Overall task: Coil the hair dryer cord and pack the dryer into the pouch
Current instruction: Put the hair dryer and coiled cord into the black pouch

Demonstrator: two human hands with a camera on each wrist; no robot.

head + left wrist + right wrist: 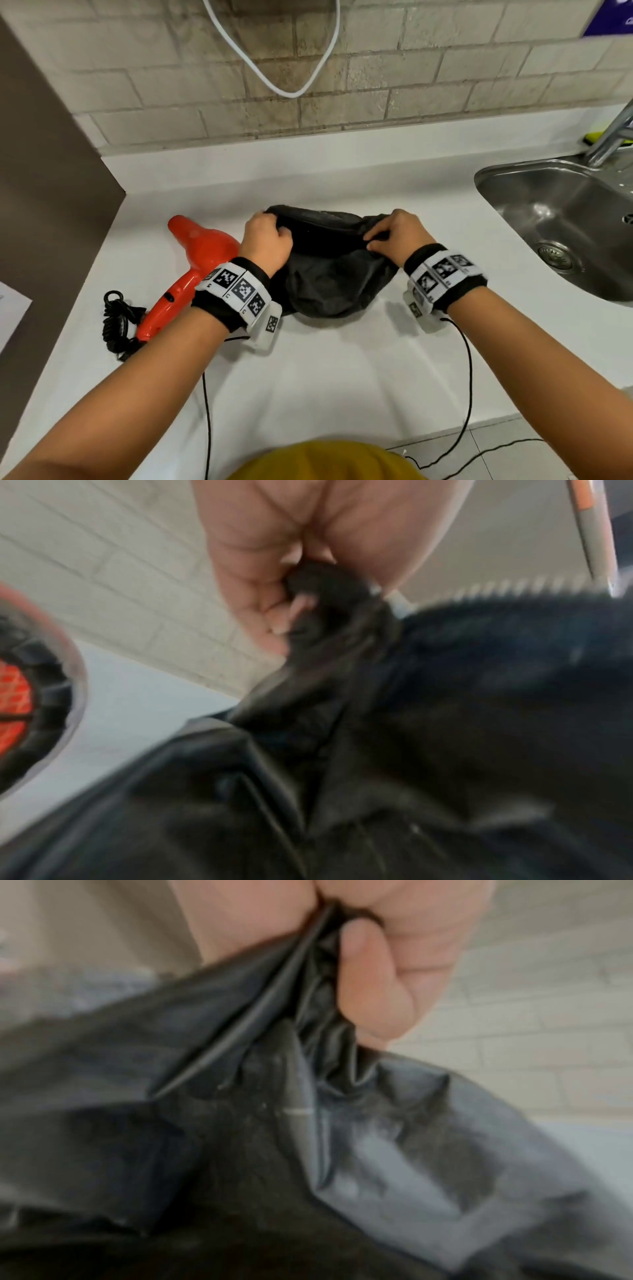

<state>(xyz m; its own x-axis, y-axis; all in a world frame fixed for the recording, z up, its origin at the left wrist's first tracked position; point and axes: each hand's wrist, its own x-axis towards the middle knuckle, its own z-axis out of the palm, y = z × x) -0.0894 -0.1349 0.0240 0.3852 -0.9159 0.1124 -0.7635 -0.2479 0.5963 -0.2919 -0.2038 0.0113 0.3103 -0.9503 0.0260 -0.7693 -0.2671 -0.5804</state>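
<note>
From the head cam I've got both hands on the black pouch (pixel 329 274), which sits mid-tabletop (pixel 342 370), approx. centred in front of me. My left hand (pixel 267 243) has its fingers clenched round the pouch's left rim; the left wrist cam confirms it, fingers (pixel 246 610) bunched on a wad of black fabric, w/ zipper teeth (pixel 514 588) running off to the right. My right hand (pixel 397 236) grips the right rim the same way; on the right wrist cam the fingers (pixel 369 988) pinch gathered folds of the fabric. The two hands hold the rim at opposite ends, and the pouch mouth shows as a dark gap btwn them at the far edge. Both wrist views are blurred, so no finer detail on the grip.

The red hair dryer (pixel 191 267) lies on the tabletop just left of the pouch, outside it, nozzle toward the wall, handle toward me and partly under my left wrist. Its black cord (pixel 118 322) is bunched in a coil at the handle end, near the tabletop's left edge.

Steel sink (pixel 496 178) is off to the right, well apart from the pouch, faucet (pixel 613 133) behind it. A white cable (pixel 274 82) loops down the brick wall.
</note>
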